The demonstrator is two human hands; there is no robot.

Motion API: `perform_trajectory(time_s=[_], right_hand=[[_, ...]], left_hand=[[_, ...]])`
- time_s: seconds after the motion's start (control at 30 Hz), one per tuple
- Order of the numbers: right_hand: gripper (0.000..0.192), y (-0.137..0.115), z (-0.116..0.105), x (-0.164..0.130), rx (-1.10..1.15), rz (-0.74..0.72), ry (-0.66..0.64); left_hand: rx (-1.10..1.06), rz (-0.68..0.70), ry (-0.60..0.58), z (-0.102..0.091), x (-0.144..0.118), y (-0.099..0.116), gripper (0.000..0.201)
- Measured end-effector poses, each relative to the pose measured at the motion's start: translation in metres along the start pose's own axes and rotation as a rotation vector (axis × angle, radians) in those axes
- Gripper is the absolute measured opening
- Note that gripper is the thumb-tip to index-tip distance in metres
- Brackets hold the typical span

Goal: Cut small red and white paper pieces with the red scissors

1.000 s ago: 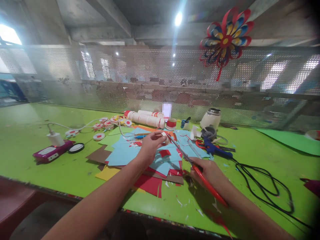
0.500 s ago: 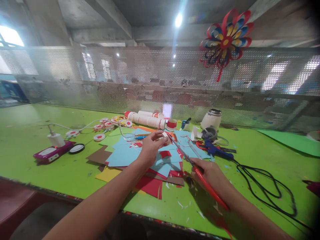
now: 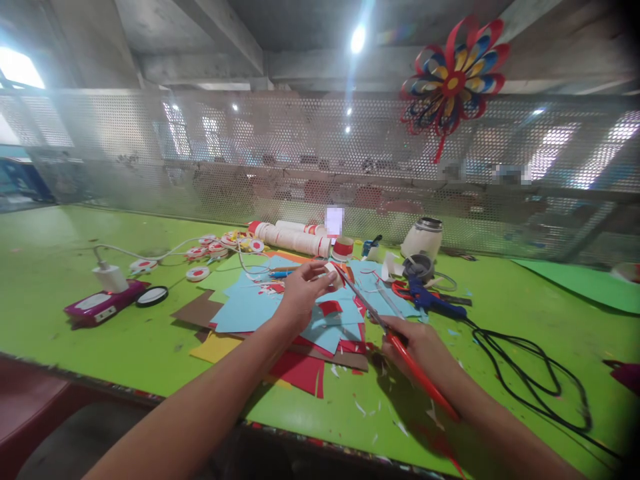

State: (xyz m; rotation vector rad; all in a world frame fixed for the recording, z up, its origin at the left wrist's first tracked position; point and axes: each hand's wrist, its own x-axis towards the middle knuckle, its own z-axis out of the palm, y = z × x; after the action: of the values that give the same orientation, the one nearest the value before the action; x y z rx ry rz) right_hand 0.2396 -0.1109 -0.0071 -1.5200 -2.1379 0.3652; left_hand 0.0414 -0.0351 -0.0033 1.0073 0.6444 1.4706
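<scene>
Nearest, on the green table (image 3: 170, 360), paper scraps (image 3: 360, 408) lie loose under the right forearm, apparently cut waste dropped where it fell. The right hand (image 3: 420, 339) is closed around the red handles of the scissors (image 3: 415, 367), which slant away and leftward, probably so that the tips meet what the other hand offers; whether the blades are parted I cannot tell. The left hand (image 3: 303, 293) pinches a small white piece (image 3: 330, 267) between thumb and fingers, its edge turned toward the blades, a grip that seems meant to steady it while leaving the rim free. The piece is thus at the left fingertips, beyond and to the left of the right hand, just beside the scissor tips; blur hides whether they touch. Under the left hand spread blue sheets (image 3: 250, 310) over brown and red ones, likely put there for easy reach, with a red scrap (image 3: 330, 307) on top. To the right of these rests a blue glue gun (image 3: 435, 303), its black cord (image 3: 520, 347) looped aside, perhaps for working room. Farther back, white rolls (image 3: 295, 240) lie on their sides near the perforated screen (image 3: 280, 153).
</scene>
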Motion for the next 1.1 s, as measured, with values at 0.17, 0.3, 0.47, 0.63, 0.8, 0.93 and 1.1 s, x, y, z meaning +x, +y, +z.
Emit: perform_trajectory(time_s=[0.17,0.3,0.47,0.63,0.8,0.93,1.1], right_hand=[[0.039,-0.0012,-0.0040,0.0012,0.038,-0.002,-0.022],[0.045,-0.0004,-0.0060,0.0011,0.077,-0.006,-0.045],[0.040,-0.0011,-0.0055,0.0013,0.057,-0.015,-0.029],[0.036,0.0003,-0.0031,0.0006,0.018,-0.005,-0.015],[0.039,0.0046,0.0003,0.0002,0.039,-0.007,-0.008],[0.042,0.0045,0.0022,0.0001,0.055,0.026,-0.011],[0.040,0.0009,0.0009,0.0000,0.004,-0.013,0.017]], left_hand=[[0.001,-0.006,0.005,-0.0012,0.0015,-0.0006,0.036],[0.050,-0.006,0.012,-0.0018,0.0020,-0.0021,0.037],[0.051,-0.009,-0.006,-0.0018,0.0010,-0.0030,0.037],[0.055,-0.015,-0.003,-0.0008,-0.0006,-0.0014,0.036],[0.037,-0.002,-0.004,0.0006,-0.0014,-0.0004,0.034],[0.042,0.008,0.011,0.0016,-0.0014,-0.0006,0.036],[0.037,0.018,0.025,0.0007,-0.0002,-0.0021,0.036]])
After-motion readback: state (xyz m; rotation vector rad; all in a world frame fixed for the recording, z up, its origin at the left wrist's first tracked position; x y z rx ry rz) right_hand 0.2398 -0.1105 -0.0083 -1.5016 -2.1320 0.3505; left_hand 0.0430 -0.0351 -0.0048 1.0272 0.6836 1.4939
